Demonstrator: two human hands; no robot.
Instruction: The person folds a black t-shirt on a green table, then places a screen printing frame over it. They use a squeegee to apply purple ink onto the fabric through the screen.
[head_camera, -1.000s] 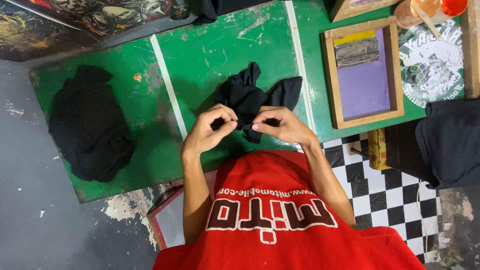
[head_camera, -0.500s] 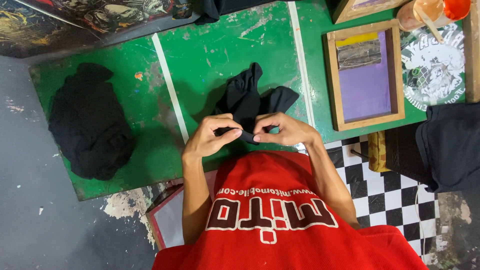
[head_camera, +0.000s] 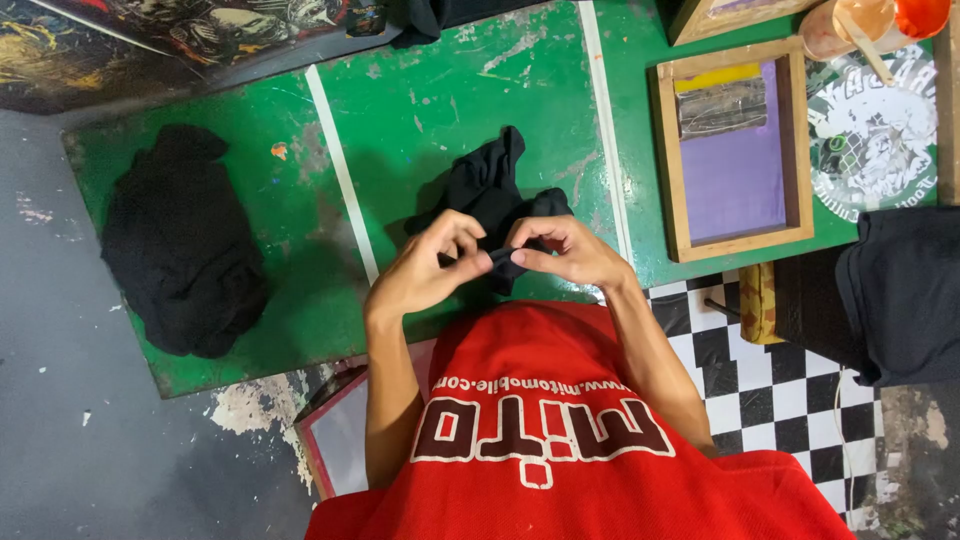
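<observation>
While both hands pinch the near edge of the black garment (head_camera: 492, 190), the rest of the cloth lies bunched on the green worktable (head_camera: 420, 90), just ahead of the person's red shirt (head_camera: 570, 440).

Left hand (head_camera: 420, 270): thumb and forefinger closed on the hem, other fingers curled loosely above it, wrist bent inward, forearm rising from the lower edge of the view.

Right hand (head_camera: 565, 252): the same pinch from the opposite side, fingertips almost meeting those of the left, palm turned down, elbow out to the right.

Judgement on doing this step well: the grip looks narrow and bunched, so the cloth would handle better if the two pinches sit on one layer of the hem only. The grip should stay light but firm, since soft knit slips and twists easily. Lifting the edge slightly off the table would let the crumpled part hang free rather than drag.

Surroundings: a second black garment (head_camera: 180, 245) lies heaped well apart on the left end of the table. A wooden-framed printing screen (head_camera: 735, 150) with purple mesh lies to the right, beyond a white tape line (head_camera: 603, 120). More dark cloth (head_camera: 900, 290) sits at the far right above a checkered floor (head_camera: 770, 390).
</observation>
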